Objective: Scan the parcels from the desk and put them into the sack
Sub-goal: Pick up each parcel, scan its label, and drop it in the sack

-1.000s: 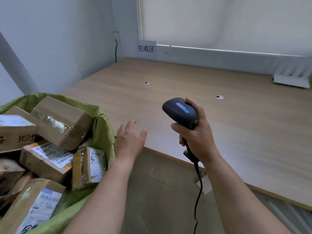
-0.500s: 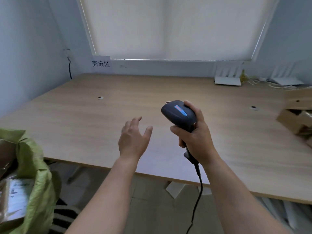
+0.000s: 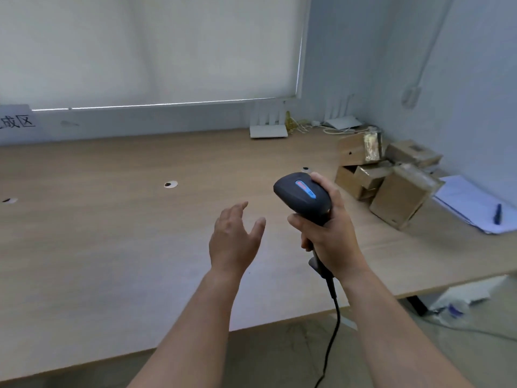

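Scanner (image 3: 303, 196), black, corded: right hand (image 3: 330, 236) curled round its handle, held above the desk (image 3: 112, 233). Left hand (image 3: 233, 242): fingers spread loosely, holding nothing, just beside the scanner. Parcels (image 3: 391, 175), brown cardboard, piled at the desk's far right corner; count unclear, perhaps five. Papers (image 3: 470, 203) with pen (image 3: 497, 214) beside them.

View swung right: green sack's gone from frame, and the parcels (image 3: 386, 175) pile by the desk (image 3: 112, 233) corner is fully visible.

Bare desk (image 3: 112, 233) ahead lies open; parcels (image 3: 391, 177) crowd its far-right corner.
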Tool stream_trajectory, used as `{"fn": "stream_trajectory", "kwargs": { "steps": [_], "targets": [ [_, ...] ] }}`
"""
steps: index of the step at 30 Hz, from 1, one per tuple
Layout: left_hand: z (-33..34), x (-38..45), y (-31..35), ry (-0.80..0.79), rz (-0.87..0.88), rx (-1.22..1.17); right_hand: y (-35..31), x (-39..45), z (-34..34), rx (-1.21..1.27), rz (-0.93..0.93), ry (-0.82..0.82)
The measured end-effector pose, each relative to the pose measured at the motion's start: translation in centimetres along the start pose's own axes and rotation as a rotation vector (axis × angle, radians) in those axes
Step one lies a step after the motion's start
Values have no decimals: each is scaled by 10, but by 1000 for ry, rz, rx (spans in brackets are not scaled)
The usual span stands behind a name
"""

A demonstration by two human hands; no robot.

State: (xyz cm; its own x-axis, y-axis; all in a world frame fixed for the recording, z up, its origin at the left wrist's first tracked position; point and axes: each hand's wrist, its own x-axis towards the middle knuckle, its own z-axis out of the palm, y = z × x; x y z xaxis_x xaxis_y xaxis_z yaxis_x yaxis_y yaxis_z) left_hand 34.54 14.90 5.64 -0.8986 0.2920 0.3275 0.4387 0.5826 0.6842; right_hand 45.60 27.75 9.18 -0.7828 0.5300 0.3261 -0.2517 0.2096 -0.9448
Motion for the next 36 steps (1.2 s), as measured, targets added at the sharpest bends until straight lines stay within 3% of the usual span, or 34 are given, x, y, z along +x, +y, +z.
{"fn": "stream_trajectory", "kwargs": {
  "steps": [12,21,36],
  "targets": [
    [97,87,66,-191,159,-88,20,69,-78,-118,-7,237],
    [174,106,119,-313,222,-81,43,91,-156,-145,31,373],
    [329,114,252,-305,195,31,78,145,-356,-95,81,327]
  ]
}}
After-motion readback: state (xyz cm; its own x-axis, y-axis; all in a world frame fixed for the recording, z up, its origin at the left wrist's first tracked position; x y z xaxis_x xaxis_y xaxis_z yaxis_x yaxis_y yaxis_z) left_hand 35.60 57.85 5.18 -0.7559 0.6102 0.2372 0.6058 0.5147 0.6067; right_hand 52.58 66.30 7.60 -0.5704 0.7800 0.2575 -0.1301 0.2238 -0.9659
